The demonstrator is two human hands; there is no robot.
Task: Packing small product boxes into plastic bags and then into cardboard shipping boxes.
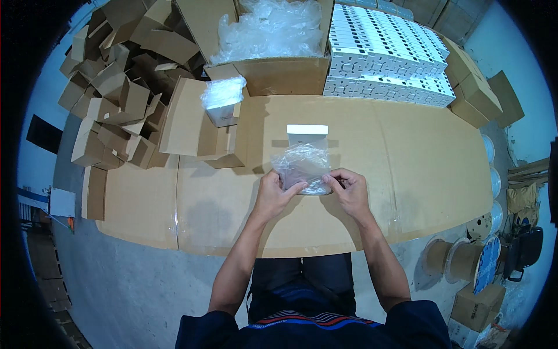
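Clear plastic bag, gripped in both hands above cardboard-covered table.
Left hand and right hand pinch clear plastic bag at its lower edge; white box just behind; stacked white boxes farther back on the cardboard-covered table.

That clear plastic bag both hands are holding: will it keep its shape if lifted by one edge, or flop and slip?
The clear plastic bag looks thin and crinkled, so it would likely sag rather than hold shape. Its glossy film may slip between fingers; the left hand and right hand both pinch its lower edge. It seems very light, so a push would probably crumple it on the cardboard-covered table.
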